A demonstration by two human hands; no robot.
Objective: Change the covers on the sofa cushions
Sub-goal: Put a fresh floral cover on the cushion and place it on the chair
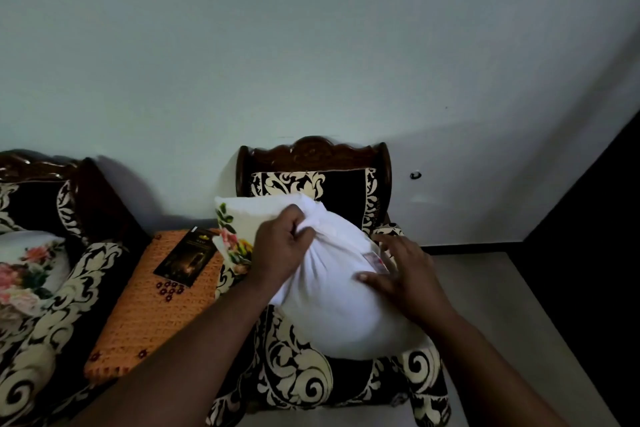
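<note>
The white cushion [332, 295] lies on the armchair seat [298, 378], long axis running from 5 to 11 o'clock. The right hand [403, 274] rests flat and relaxed on its 3 o'clock flank, beside a small unreadable label [375, 262]. The left hand [282, 246], nearer the opening, grips bunched fabric. The floral cover [230, 236] sits at 10 o'clock.
</note>
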